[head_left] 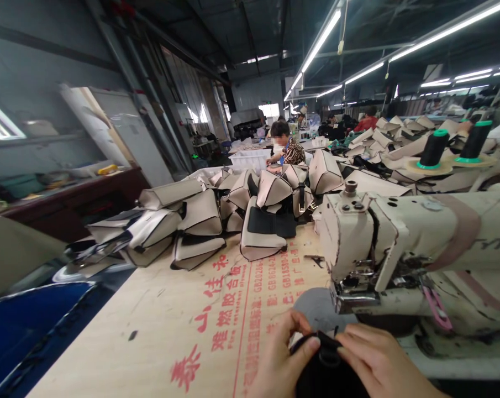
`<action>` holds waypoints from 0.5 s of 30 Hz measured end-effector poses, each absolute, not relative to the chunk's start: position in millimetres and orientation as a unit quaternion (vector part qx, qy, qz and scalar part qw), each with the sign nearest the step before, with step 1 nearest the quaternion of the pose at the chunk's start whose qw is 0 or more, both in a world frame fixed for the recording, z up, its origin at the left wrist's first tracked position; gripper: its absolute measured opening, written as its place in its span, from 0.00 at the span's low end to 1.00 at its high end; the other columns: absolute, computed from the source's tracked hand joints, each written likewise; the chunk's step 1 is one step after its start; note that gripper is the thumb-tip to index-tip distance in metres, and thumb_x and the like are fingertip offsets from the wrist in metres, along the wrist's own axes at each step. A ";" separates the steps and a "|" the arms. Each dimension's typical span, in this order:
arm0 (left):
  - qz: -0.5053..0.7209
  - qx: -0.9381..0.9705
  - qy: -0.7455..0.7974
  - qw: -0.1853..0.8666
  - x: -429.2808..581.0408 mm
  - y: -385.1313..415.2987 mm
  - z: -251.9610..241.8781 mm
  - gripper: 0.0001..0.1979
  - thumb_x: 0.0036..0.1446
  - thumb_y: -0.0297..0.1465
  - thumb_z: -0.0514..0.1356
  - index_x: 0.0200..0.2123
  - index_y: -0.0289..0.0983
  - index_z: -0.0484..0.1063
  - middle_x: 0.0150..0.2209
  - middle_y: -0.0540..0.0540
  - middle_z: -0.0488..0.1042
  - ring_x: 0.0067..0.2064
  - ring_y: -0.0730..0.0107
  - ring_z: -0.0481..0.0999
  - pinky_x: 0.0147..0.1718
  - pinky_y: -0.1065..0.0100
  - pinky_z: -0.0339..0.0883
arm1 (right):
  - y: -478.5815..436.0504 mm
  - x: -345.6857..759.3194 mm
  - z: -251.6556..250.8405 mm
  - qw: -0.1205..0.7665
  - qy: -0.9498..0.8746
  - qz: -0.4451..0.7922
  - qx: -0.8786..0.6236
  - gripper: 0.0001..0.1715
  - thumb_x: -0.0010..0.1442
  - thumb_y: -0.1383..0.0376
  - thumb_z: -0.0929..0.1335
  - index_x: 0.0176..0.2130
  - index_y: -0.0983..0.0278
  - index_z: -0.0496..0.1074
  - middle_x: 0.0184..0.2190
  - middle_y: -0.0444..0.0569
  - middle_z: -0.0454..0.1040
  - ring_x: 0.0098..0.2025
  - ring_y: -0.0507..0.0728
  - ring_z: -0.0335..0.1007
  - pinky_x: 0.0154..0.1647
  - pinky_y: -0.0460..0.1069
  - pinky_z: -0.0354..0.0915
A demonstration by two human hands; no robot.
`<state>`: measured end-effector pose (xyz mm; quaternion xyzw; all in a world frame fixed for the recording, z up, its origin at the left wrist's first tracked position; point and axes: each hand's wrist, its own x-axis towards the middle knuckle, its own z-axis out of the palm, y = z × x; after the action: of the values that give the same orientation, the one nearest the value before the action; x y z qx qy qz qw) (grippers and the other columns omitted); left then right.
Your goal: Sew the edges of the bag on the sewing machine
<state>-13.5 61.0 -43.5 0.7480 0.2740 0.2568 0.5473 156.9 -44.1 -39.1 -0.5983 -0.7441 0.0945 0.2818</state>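
At the bottom of the head view, my left hand [289, 354] pinches the upper left edge of a black fabric piece [326, 378]. Its thumb lies on the front and the fingers go behind. My right hand [382, 359] grips the same piece at its upper right, fingers bent over the edge. A dark ring or loop shows on the piece between the two hands. The lower part of the piece runs out of the frame. Just beyond the hands stands a cream sewing machine [369, 249], with a round grey plate [322, 309] beside its head.
Beige bag pieces with black edging [200, 213] are heaped along the back of the plywood table [162, 331]. A blue-lined bin [34, 331] stands at the left. Black thread spools [434, 149] sit behind the machine. A person [289, 149] works farther back near a white crate [250, 159].
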 end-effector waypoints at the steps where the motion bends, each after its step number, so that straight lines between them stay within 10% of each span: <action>1: 0.258 0.748 0.290 0.539 -13.6 60.7 -45.5 0.11 0.55 0.35 0.58 0.42 0.39 0.69 0.35 0.47 0.68 0.38 0.69 0.68 0.39 0.69 0.62 | -43.2 157.6 -39.9 0.282 -0.736 0.115 -0.605 0.22 0.66 0.66 0.52 0.35 0.67 0.70 0.28 0.50 0.69 0.31 0.55 0.67 0.31 0.47 0.63; 15: 0.247 0.801 0.307 0.450 -0.7 52.8 -41.4 0.08 0.60 0.32 0.51 0.35 0.38 0.69 0.36 0.46 0.69 0.40 0.68 0.69 0.42 0.69 0.61 | -39.8 154.1 -60.6 0.289 -0.716 -0.074 -0.631 0.22 0.66 0.66 0.50 0.44 0.67 0.68 0.39 0.56 0.72 0.37 0.58 0.72 0.29 0.48 0.69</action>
<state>-0.7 52.8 -41.4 0.8014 0.3068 0.2466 0.4504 154.1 -39.8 -60.6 -0.6308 -0.7162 -0.0741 0.2891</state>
